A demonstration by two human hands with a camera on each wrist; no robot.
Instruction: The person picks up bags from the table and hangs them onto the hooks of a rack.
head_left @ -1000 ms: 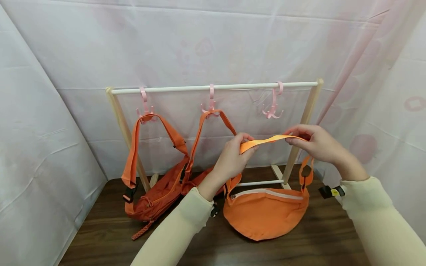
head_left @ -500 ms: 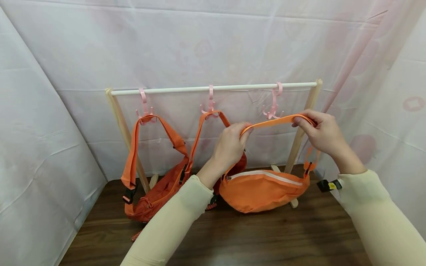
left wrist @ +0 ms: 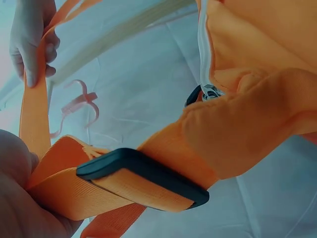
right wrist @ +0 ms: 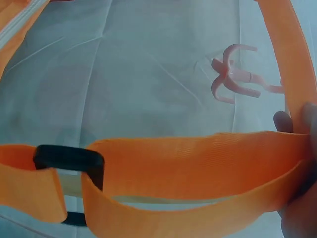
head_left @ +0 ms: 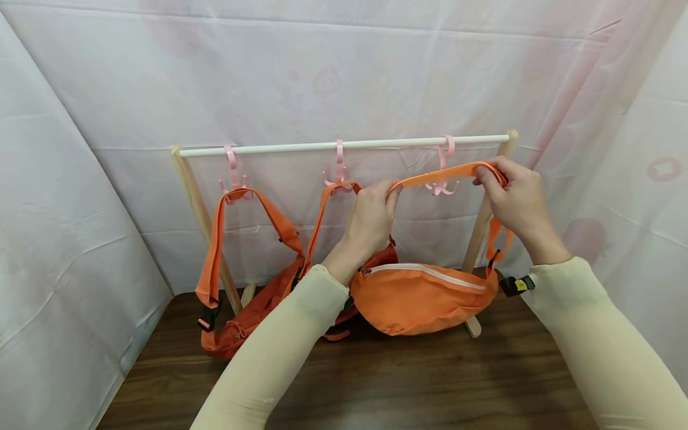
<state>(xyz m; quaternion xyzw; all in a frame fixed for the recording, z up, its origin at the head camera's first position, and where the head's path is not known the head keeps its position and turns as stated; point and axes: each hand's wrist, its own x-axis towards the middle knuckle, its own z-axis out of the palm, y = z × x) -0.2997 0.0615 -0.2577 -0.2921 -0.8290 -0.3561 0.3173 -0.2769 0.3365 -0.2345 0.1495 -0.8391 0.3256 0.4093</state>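
An orange waist bag [head_left: 421,298] with a white zipper hangs above the table from its strap [head_left: 438,175], stretched between both hands. My left hand [head_left: 371,218] pinches the strap's left part between thumb and fingers. Farther right, my right hand [head_left: 517,194] grips the other end of the stretch. Behind the strap in the head view is the rightmost pink hook [head_left: 442,186], its prongs partly covered; the right wrist view shows this hook [right wrist: 230,74] with no strap on it. A black strap buckle [left wrist: 143,178] shows large in the left wrist view.
A white rail [head_left: 392,143] on a wooden frame carries the hooks. Two darker orange bags hang by their straps from the left hook [head_left: 232,173] and middle hook [head_left: 338,167], their bodies low over the brown table [head_left: 408,382]. Pale curtains surround the frame.
Both hands have risen and moved forward, carrying the strap up to the rightmost hook's height in the head view. The waist bag has lifted with it. The other two bags hang as before.
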